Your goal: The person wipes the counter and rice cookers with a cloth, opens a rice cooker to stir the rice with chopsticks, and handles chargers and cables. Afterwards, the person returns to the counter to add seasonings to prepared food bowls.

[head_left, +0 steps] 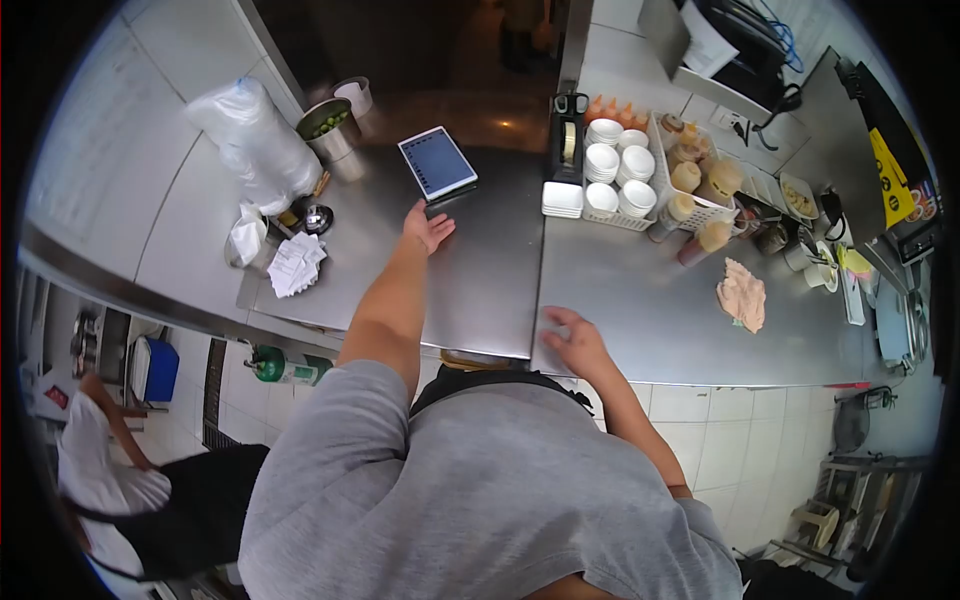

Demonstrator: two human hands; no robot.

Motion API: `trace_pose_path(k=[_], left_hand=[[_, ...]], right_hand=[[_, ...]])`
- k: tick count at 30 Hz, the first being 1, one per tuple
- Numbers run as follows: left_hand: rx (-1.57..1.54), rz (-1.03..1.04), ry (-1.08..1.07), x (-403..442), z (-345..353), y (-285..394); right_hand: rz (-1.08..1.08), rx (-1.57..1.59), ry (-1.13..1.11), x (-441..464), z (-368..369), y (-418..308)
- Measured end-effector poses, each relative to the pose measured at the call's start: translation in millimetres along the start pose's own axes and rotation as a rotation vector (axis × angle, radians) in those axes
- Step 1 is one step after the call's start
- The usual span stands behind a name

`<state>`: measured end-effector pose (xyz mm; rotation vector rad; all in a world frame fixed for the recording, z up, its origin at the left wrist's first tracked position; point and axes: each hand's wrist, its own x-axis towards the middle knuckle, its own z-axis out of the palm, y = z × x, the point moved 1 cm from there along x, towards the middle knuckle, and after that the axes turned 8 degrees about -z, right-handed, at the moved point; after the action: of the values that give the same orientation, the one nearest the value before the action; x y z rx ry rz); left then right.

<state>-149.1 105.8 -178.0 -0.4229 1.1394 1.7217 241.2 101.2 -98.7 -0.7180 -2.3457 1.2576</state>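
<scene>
White papers (295, 266) lie on the table (490, 290). The left hand (430, 232), fingers spread, is at the near edge of a tablet (440, 165); whether they touch is unclear. The right hand (577, 345) is loosely open; farther right lies a crumpled cloth (741, 294).

A tablet (438, 162) is set toward the far edge of a steel worktop (485, 280), the outstretched left hand (430, 231) held just beside it. The right hand (578, 345) is held loosely by the near edge. White bowls (602, 160) are stacked in a basket (618, 221) along the far edge; a pink cloth (741, 294) is laid toward the right.
</scene>
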Motion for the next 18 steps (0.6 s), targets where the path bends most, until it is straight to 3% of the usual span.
trace_pose_path(k=[2,3,6,7,11,14,15,18], left_hand=[[-0.362,-0.07,-0.041,17,10,21],[-0.378,-0.055,-0.022,13,23,35],[-0.412,-0.03,0.037,13,31,64],[-0.411,-0.067,0.01,33,28,79],[-0.425,-0.244,-0.043,73,6,117],[-0.311,-0.145,-0.281,83,-11,113],[-0.222,-0.08,-0.26,80,-11,103],[0.081,-0.203,-0.226,53,-11,57]], right_hand=[[0.04,-0.312,0.207,1,21,23],[0.051,-0.475,0.314,9,31,29],[0.163,-0.623,0.394,12,69,37],[0.214,-0.755,0.375,16,80,35],[0.266,-0.798,0.374,28,84,25],[0.288,-0.815,0.34,29,85,25],[0.313,-0.809,0.339,30,86,26],[0.351,-0.822,0.359,31,88,27]])
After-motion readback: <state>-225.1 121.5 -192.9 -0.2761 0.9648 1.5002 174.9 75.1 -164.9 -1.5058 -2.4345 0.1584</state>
